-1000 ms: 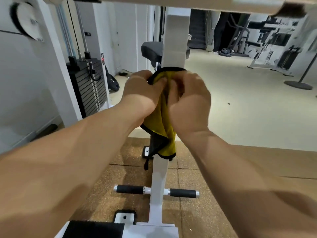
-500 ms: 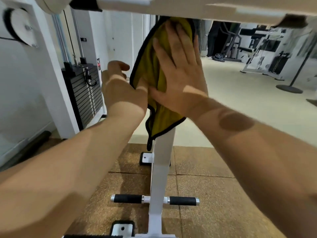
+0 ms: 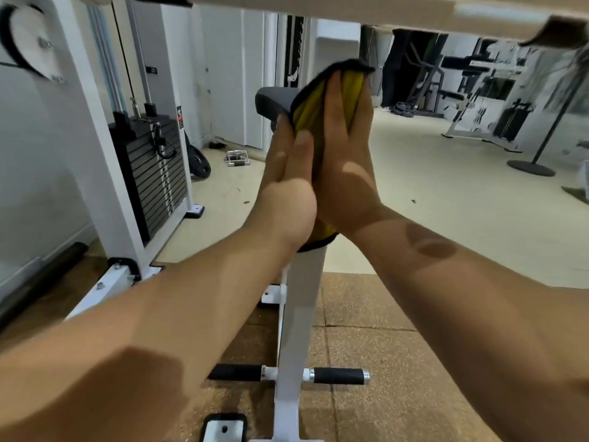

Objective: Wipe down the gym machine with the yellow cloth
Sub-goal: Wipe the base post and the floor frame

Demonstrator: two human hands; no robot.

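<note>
The left hand [image 3: 287,177] and right hand [image 3: 347,167] press the yellow cloth [image 3: 353,87] on the white post [image 3: 302,298], fingers [image 3: 334,103] straight. It looks soft and light; flat palms should hold it.

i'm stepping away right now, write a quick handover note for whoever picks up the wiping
Left hand: fingers straight, pressing the black-edged yellow cloth against the left side of the white upright metal post.
Right hand: fingers straight, pressing the cloth from the near and right side.
Cloth: wrapped round the post's upper part, sandwiched between both hands.
Done: wiping of the post is under way; how much is already clean cannot be told.
Left: probably the lower post, the crossbar with black grips and the grey seat pad, none of which the cloth touches.
</note>
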